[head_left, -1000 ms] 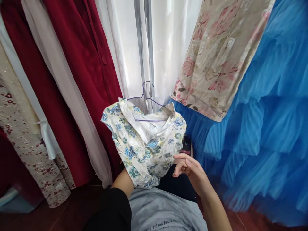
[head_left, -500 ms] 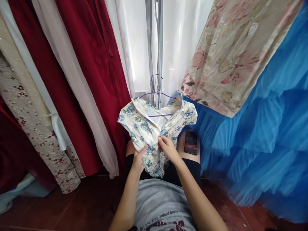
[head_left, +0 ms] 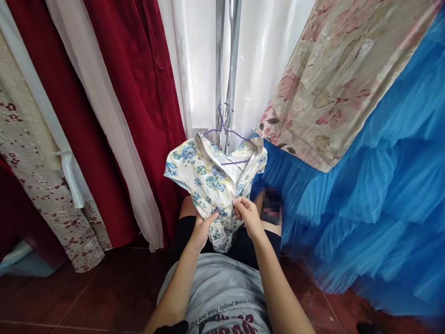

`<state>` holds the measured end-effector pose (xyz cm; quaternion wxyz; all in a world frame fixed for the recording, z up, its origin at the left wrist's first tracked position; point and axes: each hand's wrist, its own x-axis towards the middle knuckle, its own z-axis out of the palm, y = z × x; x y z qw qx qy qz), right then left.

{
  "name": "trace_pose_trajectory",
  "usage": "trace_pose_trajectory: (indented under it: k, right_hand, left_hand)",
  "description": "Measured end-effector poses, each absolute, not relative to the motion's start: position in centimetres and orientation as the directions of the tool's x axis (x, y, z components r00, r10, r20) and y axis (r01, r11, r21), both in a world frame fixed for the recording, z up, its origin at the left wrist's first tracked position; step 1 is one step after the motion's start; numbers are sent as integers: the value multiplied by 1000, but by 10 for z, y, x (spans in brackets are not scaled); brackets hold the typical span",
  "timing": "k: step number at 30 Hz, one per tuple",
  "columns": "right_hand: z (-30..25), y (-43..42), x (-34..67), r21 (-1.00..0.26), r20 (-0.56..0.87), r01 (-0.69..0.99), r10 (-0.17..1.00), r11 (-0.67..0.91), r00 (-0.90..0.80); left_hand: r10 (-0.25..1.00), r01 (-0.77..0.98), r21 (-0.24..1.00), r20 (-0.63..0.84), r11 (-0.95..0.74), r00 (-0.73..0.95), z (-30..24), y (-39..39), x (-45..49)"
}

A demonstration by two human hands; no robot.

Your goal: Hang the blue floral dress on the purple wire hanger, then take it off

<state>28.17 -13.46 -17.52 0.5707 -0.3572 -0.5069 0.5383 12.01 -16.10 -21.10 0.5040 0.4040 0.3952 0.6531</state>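
Note:
A white blouse with blue and yellow flowers (head_left: 208, 176) hangs on a purple wire hanger (head_left: 222, 129) in front of my knees. Its short sleeves spread to both sides, and its lower part bunches over my lap. My left hand (head_left: 204, 228) grips the left side of the blouse, thumb on top of the cloth and the other fingers mostly hidden. With thumb and fingertips pinched, my right hand (head_left: 247, 214) holds the front edge below the neckline. A dark phone-like object, blurred out (head_left: 271, 206), lies on my right thigh.
Long red fabric (head_left: 139, 116) and pale cloths hang at left, beside a flower-dotted one. White curtains (head_left: 198, 69) and grey metal poles (head_left: 220, 55) stand ahead. At right hang a beige floral cloth (head_left: 320, 93) and ruffled blue tulle (head_left: 365, 195). A bluish basin (head_left: 38, 266) sits on the tiled floor.
The blouse has turned slightly, its right shoulder pulled inward and its left side facing me more. Both hands keep their hold, the right having shifted slightly. The camera view has also shifted a little.

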Motion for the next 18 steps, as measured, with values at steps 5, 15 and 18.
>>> trace_pose_trajectory:
  k: [5, 15, 18]
  right_hand:
    - [-170, -143, 290, -901, 131, -425, 989, 92, -63]
    - [-152, -144, 276, -972, 132, -221, 970, 86, -202]
    - [-124, -120, 272, -965, 184, -217, 967, 144, -176]
  left_hand:
    - [686, 235, 907, 418, -349, -595, -227, -155, 98]
    - [754, 465, 681, 655, -565, -44, -207, -142, 155]
    - [769, 503, 658, 638, -560, 21, -209, -138, 152]
